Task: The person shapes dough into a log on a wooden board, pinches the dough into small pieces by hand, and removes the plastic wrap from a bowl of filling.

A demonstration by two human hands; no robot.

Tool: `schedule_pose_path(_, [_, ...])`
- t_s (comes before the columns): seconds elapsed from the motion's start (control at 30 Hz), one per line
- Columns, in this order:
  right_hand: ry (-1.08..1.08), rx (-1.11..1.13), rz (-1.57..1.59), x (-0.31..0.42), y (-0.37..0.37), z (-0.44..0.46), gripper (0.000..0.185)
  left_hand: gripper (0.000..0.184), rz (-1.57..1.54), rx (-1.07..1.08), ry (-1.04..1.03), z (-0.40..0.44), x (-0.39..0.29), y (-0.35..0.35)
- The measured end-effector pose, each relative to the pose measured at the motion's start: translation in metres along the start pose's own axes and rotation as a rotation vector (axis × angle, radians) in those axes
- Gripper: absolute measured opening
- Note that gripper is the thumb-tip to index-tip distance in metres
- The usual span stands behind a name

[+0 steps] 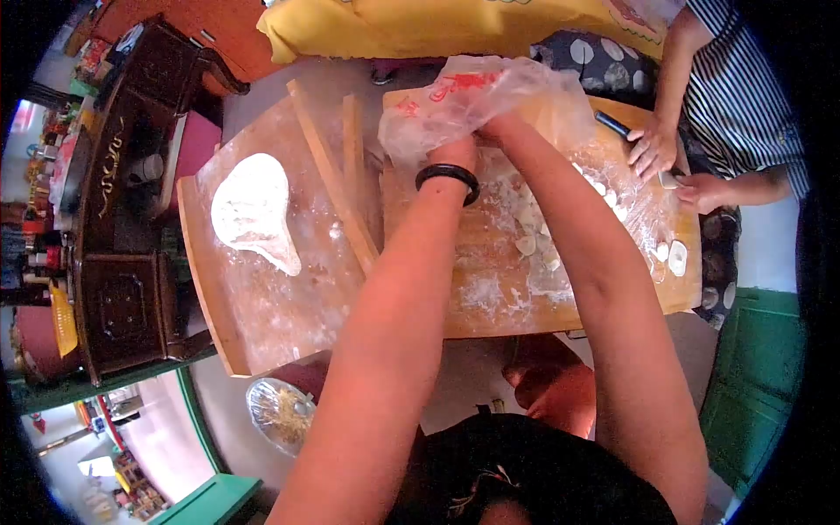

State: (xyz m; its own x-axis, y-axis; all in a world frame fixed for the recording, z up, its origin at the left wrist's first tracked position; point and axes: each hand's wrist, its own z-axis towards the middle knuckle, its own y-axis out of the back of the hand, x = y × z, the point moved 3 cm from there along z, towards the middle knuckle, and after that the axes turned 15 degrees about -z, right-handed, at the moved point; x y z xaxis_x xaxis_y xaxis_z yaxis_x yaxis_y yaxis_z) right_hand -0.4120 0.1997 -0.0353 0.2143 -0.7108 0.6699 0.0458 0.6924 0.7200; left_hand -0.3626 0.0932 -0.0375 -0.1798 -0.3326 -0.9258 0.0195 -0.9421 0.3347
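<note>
Your left hand [455, 156] and your right hand [497, 127] are close together over the far part of the right-hand board [486, 322], both arms stretched forward. A translucent plastic bag [490, 94] with red print lies over and around them. The film and your wrists hide most of the fingers; you cannot be confirmed as gripping the bag, nor can contact between the two hands be verified. Your left wrist bears a dark bracelet [446, 172].

Below the bag, the board is dusted with white powder, and small pale pieces [526, 246] are scattered between your forearms. Further pieces lie beyond your right forearm, including a pale disc [679, 259] near the board's right edge.

To your right, a person in a striped top [742, 98] works at the same board. One of that person's hands [652, 154] is near a dark handle [612, 125]; the other [700, 192] is at a small pale item [668, 180].

To your left, a second board [293, 325] carries a large white mass [251, 201], tapered towards you, and a long wooden strip [324, 171].
</note>
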Motion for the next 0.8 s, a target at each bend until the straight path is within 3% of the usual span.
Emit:
schedule_pose_path(0.3, [-0.003, 0.041, -0.026, 0.001, 0.025, -0.016, 0.029, 0.036, 0.109, -0.020, 0.008, 0.005, -0.005, 0.004])
schedule_pose_path(0.8, [0.069, -0.068, -0.163, -0.006, 0.089, -0.032, 0.032, 0.035, -0.505, 0.056, 0.364, 0.007, 0.017, -0.029])
